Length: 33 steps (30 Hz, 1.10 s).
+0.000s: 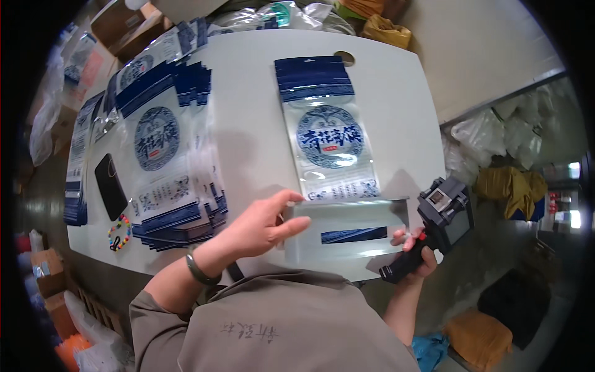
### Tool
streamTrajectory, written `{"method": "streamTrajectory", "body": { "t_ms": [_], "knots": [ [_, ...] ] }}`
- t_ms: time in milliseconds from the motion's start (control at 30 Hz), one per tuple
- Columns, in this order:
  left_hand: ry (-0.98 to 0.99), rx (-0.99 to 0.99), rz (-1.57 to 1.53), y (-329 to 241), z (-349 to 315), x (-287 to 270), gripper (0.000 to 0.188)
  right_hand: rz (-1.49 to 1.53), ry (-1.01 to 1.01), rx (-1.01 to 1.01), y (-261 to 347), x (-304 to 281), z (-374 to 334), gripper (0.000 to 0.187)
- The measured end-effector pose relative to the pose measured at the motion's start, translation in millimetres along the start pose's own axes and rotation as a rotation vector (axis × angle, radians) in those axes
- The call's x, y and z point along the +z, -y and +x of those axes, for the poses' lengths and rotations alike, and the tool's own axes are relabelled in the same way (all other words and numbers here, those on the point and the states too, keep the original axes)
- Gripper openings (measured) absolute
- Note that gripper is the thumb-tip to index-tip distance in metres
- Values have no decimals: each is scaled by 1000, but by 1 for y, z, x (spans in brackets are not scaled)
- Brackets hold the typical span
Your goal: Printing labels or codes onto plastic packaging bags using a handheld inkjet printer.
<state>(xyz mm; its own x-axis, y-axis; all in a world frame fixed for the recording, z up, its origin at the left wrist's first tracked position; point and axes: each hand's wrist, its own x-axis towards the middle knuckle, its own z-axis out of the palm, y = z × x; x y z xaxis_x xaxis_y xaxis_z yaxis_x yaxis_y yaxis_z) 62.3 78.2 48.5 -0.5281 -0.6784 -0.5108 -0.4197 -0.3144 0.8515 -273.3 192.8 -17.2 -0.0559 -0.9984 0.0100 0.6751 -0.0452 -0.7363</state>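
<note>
A pale metal frame [304, 228] with a long slot lies at the table's near edge. Its far edge overlaps the lower end of a clear plastic pouch [334, 175] with a navy top and a round blue print. A navy strip shows through the slot. My left hand [266, 224] is open at the frame's left end, thumb and forefinger apart; fingertips look to touch its corner. At the frame's right end, my right hand [426, 261] is closed round the grip of a black handheld inkjet printer [441, 204] with a boxy head and red trigger.
A stack of similar pouches [162, 167] fans out on the left of the white table [248, 93]. Beside it lie a dark phone [111, 188] and a beaded strap [119, 233]. Brown boxes [127, 28] stand far left; white plastic bags [480, 133] sit beyond the table on the right.
</note>
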Motion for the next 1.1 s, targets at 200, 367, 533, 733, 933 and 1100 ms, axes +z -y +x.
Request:
{"method": "streamTrajectory", "body": {
  "t_ms": [200, 367, 533, 733, 933, 1100],
  "knots": [
    [-238, 305, -92, 26, 23, 1, 12, -11, -68, -78, -9, -1, 5, 34],
    [-352, 319, -44, 28, 54, -24, 11, -51, -98, 74, -3, 6, 7, 33],
    [-431, 220, 290, 19, 65, -27, 15, -138, -113, 140, 0, 11, 8, 33],
    [-518, 166, 571, 7, 67, -20, 22, -127, -113, 145, 2, 8, 11, 34],
    [-553, 188, 634, 9, 67, -20, 21, -213, -212, 138, 4, 26, 16, 38],
    [-567, 209, 609, 12, 69, -20, 20, -555, -349, 220, 15, 69, 21, 50]
  ]
}}
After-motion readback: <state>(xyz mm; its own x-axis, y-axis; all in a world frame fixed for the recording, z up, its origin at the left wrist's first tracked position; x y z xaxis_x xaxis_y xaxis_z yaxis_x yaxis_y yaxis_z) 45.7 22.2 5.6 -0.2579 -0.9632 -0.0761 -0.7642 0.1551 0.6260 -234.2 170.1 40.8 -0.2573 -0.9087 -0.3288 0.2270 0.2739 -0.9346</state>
